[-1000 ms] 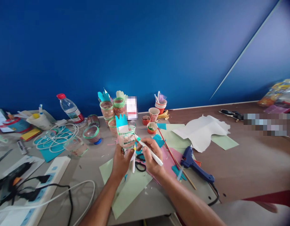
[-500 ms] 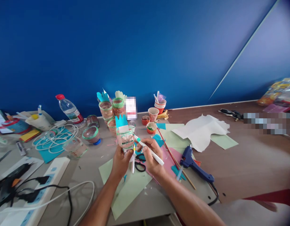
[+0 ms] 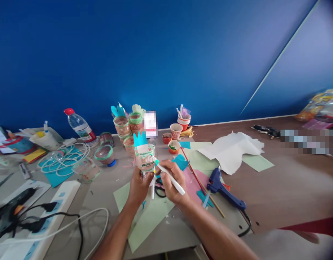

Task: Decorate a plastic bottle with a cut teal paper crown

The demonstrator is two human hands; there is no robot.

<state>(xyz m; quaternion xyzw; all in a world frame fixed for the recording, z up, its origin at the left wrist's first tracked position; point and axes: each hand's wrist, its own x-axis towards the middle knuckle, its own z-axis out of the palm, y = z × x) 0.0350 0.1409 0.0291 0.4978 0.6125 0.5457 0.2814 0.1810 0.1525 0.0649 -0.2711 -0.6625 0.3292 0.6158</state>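
Observation:
My left hand [image 3: 139, 184] is closed round the lower part of a clear plastic cup [image 3: 144, 161], holding it upright above the table. Out of the cup's top stands a turquoise paper strip with a zigzag edge [image 3: 140, 138]. In my right hand [image 3: 173, 182] is a white marker [image 3: 173, 180] with a green band near its tip, held like a pen. The marker's tip is at the right side of the cup; whether it touches, I cannot tell. Below the hands lie black-handled scissors [image 3: 160, 191], partly hidden, and a pale green paper sheet [image 3: 144, 220].
A blue glue gun [image 3: 226, 189] lies at right, near a red stick [image 3: 192, 164] and torn white paper [image 3: 232, 150]. Several decorated cups [image 3: 121, 124] stand at the back. Left are a water bottle [image 3: 81, 126], a coiled white cable [image 3: 65, 159] and a power strip [image 3: 51, 216].
My right hand has shifted slightly left, bringing the marker's tip over the side of the cup. The cup was turned a little, and my left hand keeps its hold.

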